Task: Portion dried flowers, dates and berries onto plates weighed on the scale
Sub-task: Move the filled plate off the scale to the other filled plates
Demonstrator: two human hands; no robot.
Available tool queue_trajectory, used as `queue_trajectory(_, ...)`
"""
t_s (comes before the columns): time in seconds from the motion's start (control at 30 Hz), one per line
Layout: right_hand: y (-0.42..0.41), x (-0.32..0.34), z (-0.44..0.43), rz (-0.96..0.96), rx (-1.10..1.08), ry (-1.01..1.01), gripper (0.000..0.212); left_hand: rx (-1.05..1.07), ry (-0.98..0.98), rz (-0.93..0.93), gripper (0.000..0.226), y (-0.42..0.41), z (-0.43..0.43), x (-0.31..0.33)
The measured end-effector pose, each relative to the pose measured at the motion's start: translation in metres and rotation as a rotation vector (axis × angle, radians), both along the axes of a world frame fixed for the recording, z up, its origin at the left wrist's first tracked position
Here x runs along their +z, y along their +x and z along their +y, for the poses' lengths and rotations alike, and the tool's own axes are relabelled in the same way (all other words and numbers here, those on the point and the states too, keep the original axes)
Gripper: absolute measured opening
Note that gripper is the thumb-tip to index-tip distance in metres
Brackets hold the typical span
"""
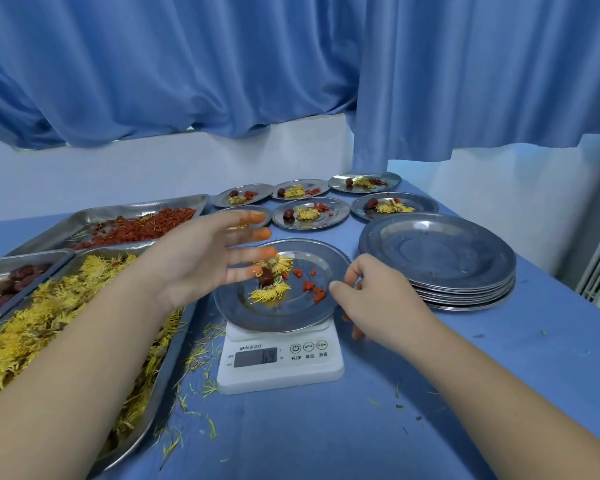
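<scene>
A steel plate (291, 313) sits on the white scale (280, 365). On it lie yellow dried flowers (270, 292), a dark red date (266, 278) and red berries (313, 289). My left hand (208, 258) hovers over the plate's left side, fingers spread and orange-stained, holding nothing that I can see. My right hand (378, 299) pinches the plate's right rim between thumb and fingers. Trays to the left hold dried flowers (49, 327), dates (11, 282) and berries (142, 226).
Several filled plates (310, 213) stand at the back of the blue table. A stack of empty steel plates (437, 261) is at the right. Loose petals (201, 362) litter the cloth beside the scale. Blue curtains hang behind.
</scene>
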State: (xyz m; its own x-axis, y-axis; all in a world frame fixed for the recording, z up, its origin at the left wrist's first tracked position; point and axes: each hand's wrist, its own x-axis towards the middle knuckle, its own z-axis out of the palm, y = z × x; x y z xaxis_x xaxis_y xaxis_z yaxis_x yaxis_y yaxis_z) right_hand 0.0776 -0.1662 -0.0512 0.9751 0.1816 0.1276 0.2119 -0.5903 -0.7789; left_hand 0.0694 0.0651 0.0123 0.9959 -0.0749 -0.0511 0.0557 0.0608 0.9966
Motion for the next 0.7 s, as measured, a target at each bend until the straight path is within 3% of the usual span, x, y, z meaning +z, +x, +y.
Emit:
queue_trajectory(0.1,0.002,-0.002,0.004,0.124,-0.02,0.123,0.014,-0.022,-0.102,-0.017,0.021,-0.001,0.01,0.008)
queue_trajectory(0.27,0.002,0.0,0.006,0.201,-0.045,0.415,0.004,-0.064,-0.105,-0.071,0.023,0.004,0.017,0.014)
queue_trajectory(0.43,0.002,0.001,0.008,0.194,-0.046,0.617,0.007,-0.066,-0.139,-0.091,0.021,0.007,0.024,0.014)
queue_trajectory(0.7,0.003,-0.004,0.019,0.127,-0.058,0.754,0.01,0.024,-0.227,-0.084,0.017,0.005,0.034,0.021)
